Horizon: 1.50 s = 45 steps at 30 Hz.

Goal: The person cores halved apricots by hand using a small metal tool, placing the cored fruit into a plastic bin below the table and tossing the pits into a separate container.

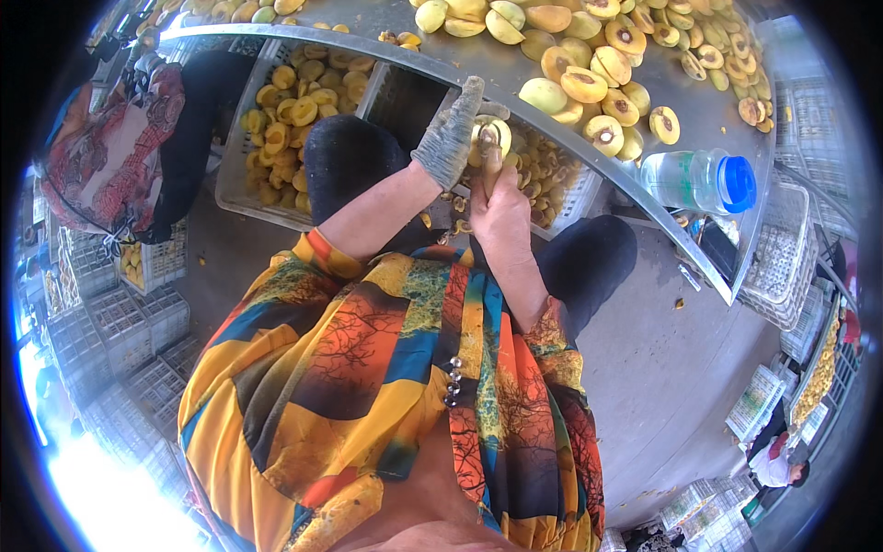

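My left hand [448, 138] wears a grey work glove, thumb stretched upward. Its fingers, partly hidden, are closed around a halved yellow peach-like fruit [503, 135]. My bare right hand [501, 207] grips a pitting tool [491, 152] with a curved loop at its tip, which touches the fruit's cut face. Both hands are just off the near edge of a metal table [515, 87], above my lap. Below them, a crate of small fruit pieces [541, 170] is partly covered by my hands.
Many fruit halves [584, 83] lie on the table, some with stones. A clear jar with a blue lid [704, 182] stands on its right side. Left of my knee, a white crate [241, 184] holds yellow halves. Another person [120, 156] sits at left. Stacked crates [115, 327] stand behind.
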Each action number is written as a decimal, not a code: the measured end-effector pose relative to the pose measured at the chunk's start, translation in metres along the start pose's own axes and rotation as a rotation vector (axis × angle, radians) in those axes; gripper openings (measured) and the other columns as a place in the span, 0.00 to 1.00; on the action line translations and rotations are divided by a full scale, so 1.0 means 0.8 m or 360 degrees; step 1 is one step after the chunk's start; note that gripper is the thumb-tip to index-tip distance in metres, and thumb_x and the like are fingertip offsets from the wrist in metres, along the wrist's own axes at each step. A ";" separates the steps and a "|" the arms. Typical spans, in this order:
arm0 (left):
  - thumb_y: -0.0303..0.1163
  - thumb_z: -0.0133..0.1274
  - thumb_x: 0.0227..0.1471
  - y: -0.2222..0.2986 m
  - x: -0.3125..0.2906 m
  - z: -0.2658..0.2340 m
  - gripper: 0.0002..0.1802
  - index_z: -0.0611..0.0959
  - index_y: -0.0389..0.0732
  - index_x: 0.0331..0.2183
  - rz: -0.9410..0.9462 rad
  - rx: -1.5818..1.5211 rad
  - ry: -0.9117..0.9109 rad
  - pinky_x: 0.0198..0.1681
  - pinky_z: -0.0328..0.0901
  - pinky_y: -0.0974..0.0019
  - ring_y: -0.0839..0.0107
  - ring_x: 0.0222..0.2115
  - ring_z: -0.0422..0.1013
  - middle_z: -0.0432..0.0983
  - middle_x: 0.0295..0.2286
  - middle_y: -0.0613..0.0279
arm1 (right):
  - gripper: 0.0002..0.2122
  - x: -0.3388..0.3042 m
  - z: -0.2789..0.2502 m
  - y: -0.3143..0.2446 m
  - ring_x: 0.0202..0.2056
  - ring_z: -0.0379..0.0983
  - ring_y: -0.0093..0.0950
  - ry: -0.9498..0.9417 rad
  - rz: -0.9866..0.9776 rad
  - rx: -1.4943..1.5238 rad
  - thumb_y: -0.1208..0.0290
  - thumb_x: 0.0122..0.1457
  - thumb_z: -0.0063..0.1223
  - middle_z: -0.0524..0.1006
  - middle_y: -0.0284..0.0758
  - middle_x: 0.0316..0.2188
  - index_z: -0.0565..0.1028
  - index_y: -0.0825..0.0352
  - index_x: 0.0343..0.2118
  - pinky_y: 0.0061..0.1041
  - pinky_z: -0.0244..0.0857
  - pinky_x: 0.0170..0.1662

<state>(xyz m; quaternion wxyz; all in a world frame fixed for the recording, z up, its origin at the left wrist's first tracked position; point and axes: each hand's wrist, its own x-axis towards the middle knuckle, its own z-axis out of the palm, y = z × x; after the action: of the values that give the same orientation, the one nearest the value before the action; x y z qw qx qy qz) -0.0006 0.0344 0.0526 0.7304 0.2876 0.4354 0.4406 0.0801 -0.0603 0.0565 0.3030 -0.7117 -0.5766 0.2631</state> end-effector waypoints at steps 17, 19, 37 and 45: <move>0.43 0.43 0.54 0.020 0.045 -0.031 0.18 0.72 0.49 0.45 0.0786 0.2269 -0.1568 0.32 0.66 0.71 0.73 0.24 0.71 0.76 0.27 0.65 | 0.08 -0.023 0.018 0.031 0.18 0.68 0.45 -0.0233 -0.0118 0.0377 0.75 0.50 0.44 0.68 0.48 0.17 0.62 0.72 0.32 0.37 0.63 0.23; 0.40 0.43 0.54 0.028 0.044 -0.029 0.17 0.72 0.46 0.45 0.0231 0.1707 -0.1362 0.38 0.64 0.71 0.73 0.31 0.71 0.75 0.30 0.63 | 0.07 -0.023 0.020 0.028 0.13 0.66 0.37 -0.0257 0.0118 0.0761 0.75 0.51 0.44 0.66 0.41 0.15 0.62 0.70 0.31 0.32 0.61 0.17; 0.33 0.47 0.44 -0.018 0.035 -0.023 0.14 0.75 0.45 0.37 0.1417 0.2717 -0.0675 0.29 0.67 0.64 0.60 0.27 0.72 0.74 0.25 0.56 | 0.05 -0.021 0.002 -0.020 0.09 0.56 0.17 -0.0699 0.1148 0.1803 0.79 0.52 0.39 0.60 0.30 0.14 0.58 0.63 0.30 0.20 0.53 0.08; 0.39 0.55 0.46 0.020 0.016 -0.024 0.17 0.75 0.39 0.35 -0.0471 -0.0063 -0.0595 0.33 0.68 0.67 0.71 0.32 0.71 0.72 0.30 0.63 | 0.05 -0.005 -0.011 -0.021 0.09 0.55 0.16 -0.0961 0.1092 0.2148 0.77 0.54 0.41 0.62 0.31 0.17 0.60 0.62 0.31 0.18 0.52 0.10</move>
<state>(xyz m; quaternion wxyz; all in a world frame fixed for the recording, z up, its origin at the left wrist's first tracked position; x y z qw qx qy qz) -0.0209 0.0535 0.0522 0.8605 0.2828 0.3212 0.2763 0.0747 -0.0630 0.0746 0.4006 -0.4113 -0.1005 0.8125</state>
